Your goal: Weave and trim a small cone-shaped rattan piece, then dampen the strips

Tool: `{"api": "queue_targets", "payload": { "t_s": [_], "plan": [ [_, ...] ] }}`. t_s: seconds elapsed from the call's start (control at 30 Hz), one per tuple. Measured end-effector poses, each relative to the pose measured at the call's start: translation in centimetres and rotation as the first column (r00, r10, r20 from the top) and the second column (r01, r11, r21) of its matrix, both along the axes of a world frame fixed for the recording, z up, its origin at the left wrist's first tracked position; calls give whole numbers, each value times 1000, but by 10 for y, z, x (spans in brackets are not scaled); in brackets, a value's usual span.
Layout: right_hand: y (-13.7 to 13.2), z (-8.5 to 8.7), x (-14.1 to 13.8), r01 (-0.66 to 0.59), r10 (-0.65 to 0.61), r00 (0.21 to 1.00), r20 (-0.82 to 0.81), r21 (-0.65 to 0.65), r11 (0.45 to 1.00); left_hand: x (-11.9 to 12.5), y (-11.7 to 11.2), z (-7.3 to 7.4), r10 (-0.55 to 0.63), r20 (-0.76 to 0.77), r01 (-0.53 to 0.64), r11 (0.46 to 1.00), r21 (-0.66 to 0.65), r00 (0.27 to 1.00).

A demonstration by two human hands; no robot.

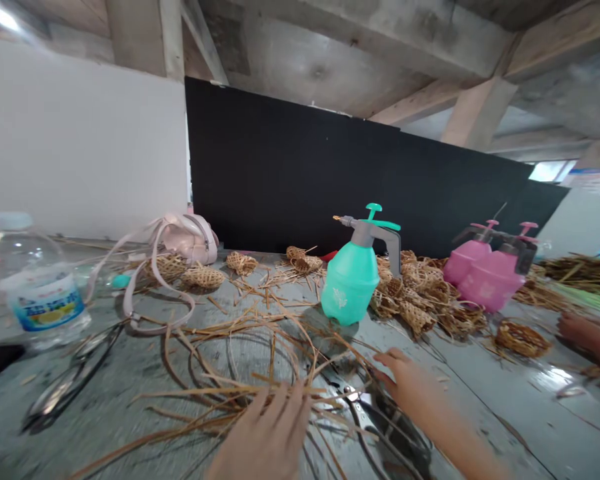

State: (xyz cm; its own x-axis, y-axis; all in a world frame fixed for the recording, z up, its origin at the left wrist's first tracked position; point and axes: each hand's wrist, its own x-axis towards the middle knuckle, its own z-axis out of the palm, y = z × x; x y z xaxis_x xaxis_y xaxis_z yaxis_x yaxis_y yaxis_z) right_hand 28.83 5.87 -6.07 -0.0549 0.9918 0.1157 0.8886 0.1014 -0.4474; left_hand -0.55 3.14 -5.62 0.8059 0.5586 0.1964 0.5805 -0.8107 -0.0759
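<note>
My left hand (267,430) lies palm down with its fingers stretched out over a loose bunch of thin woven strips (215,400) on the table. Toward the right, my right hand (399,379) reaches low with its fingers a little apart, close to a long brown strip (353,350). Whether it touches that strip I cannot tell. Between the two hands, scissors or shears with metal blades (351,393) and dark handles lie on the tabletop, partly covered by strips. A green spray bottle (350,283) stands upright behind my hands.
A heap of small woven baskets (420,300) lies beside two pink spray bottles (490,280). Another person's hand (587,337) rests at the right edge, near a shallow woven piece (523,339). A plastic bottle (45,300), more scissors (73,380) and a pink bag (190,240) stand left.
</note>
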Motion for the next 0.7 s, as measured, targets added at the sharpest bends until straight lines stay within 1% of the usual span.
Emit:
{"api": "queue_targets", "payload": {
  "t_s": [0.03,0.1,0.13,0.2,0.33,0.47,0.6,0.7],
  "plan": [
    [4,-8,17,9,-9,1000,3,-22,1000,-1,7,2,44,-46,-46,998,-33,998],
    [7,-20,43,17,-18,1000,-20,-53,998,-5,19,3,79,-118,-91,991,-96,990],
    [8,-24,51,29,-31,999,-42,-63,998,-7,24,2,86,-131,-101,988,-117,988],
    [8,-26,60,71,-78,992,-98,-68,995,-10,30,-1,106,-117,-121,984,-133,987],
    [8,-14,66,157,-168,968,-186,-71,985,-12,39,-8,137,-78,-146,980,-134,988],
    [9,1,67,179,-183,957,-224,-35,983,-13,47,-10,126,-42,-132,978,-160,991],
    [14,16,61,168,-143,968,-208,109,980,-15,54,-4,126,-15,-127,973,-193,992],
    [14,34,40,72,-27,983,-181,246,967,-12,56,4,129,-18,-130,970,-206,991]
  ]
}}
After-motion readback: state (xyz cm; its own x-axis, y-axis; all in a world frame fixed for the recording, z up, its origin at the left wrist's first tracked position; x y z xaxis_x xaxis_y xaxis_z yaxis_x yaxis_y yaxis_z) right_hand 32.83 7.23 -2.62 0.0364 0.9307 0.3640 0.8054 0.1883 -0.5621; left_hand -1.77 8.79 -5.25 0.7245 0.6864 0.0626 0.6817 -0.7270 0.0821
